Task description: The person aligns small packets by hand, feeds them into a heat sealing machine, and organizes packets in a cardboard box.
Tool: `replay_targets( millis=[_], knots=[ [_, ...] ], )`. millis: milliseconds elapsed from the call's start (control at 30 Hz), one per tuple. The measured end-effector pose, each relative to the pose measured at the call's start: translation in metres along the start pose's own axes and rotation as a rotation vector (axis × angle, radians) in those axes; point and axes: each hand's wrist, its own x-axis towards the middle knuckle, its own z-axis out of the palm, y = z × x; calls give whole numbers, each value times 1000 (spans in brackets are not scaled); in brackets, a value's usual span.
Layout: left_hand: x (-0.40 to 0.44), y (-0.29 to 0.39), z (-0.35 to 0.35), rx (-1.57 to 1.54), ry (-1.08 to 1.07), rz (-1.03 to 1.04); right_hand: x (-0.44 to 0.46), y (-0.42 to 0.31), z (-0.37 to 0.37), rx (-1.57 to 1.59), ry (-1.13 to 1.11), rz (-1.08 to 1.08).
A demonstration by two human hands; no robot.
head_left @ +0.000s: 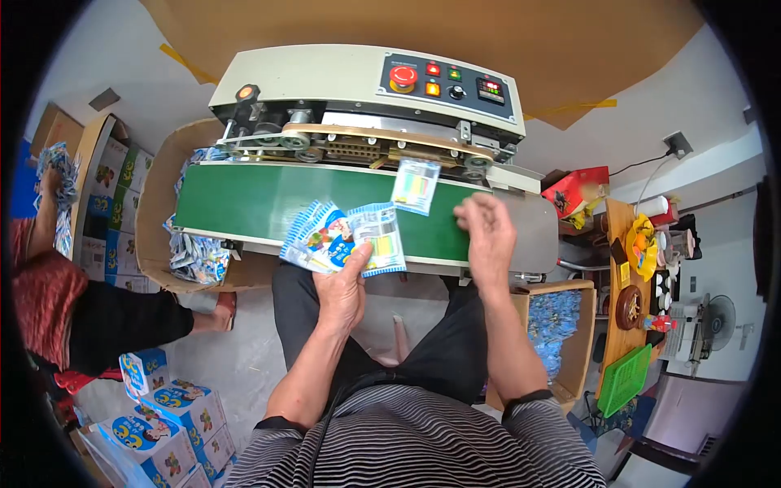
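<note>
My left hand (343,286) holds several blue-and-white packets (321,237), fanned out over the front edge of the green belt (244,199). A single packet (416,185) stands at the sealing machine (366,89), its upper edge at the sealing strip and its lower part over the belt. To the right of that packet, my right hand (488,232) is above the belt, fingers slightly bent and apart, touching no packet.
A carton of packets (150,236) stands at the belt's left end. Another carton (576,333) is at right, near a wooden table (618,281). At far left a person (49,285) holds packets. Printed boxes (175,423) are stacked at lower left.
</note>
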Motion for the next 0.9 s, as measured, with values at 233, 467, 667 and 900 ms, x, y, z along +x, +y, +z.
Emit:
replay_targets(
  millis=[233,467,667,900],
  knots=[
    [-11,-13,27,35,-108,-9,-48,12,17,305,-514,179],
    [-8,1,21,103,-137,-225,-1,-1,-54,280,-74,295],
    [-1,6,18,186,-124,-186,39,10,-63,171,-101,338],
    [0,8,17,232,-96,-190,52,16,-32,200,-246,396]
  ],
)
